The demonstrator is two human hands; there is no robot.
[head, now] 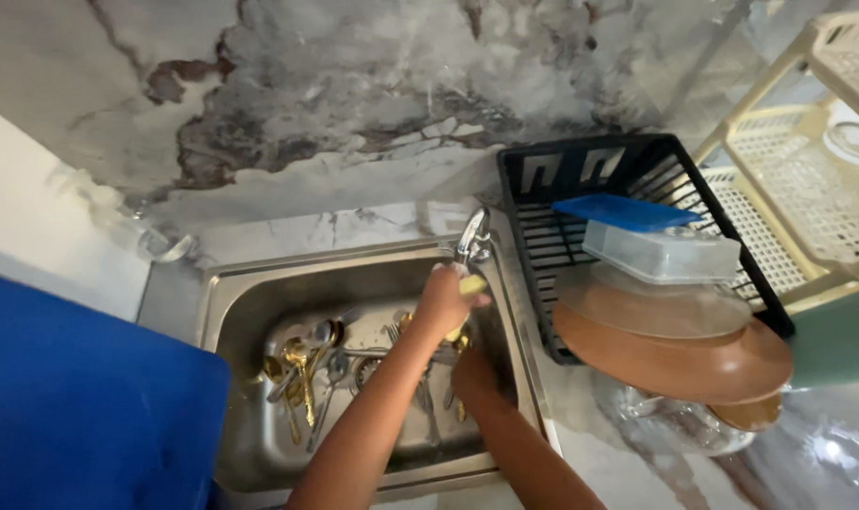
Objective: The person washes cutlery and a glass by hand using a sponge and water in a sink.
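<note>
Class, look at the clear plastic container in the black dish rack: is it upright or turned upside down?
Upside down. The clear container rests mouth-down on the brown plates in the black dish rack, with its flat base facing up.

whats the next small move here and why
Probably bring the piece in the right hand up under the tap. The left hand holds a yellow sponge just below the spout, both hands are over the sink, and more cutlery lies waiting in it.
</note>
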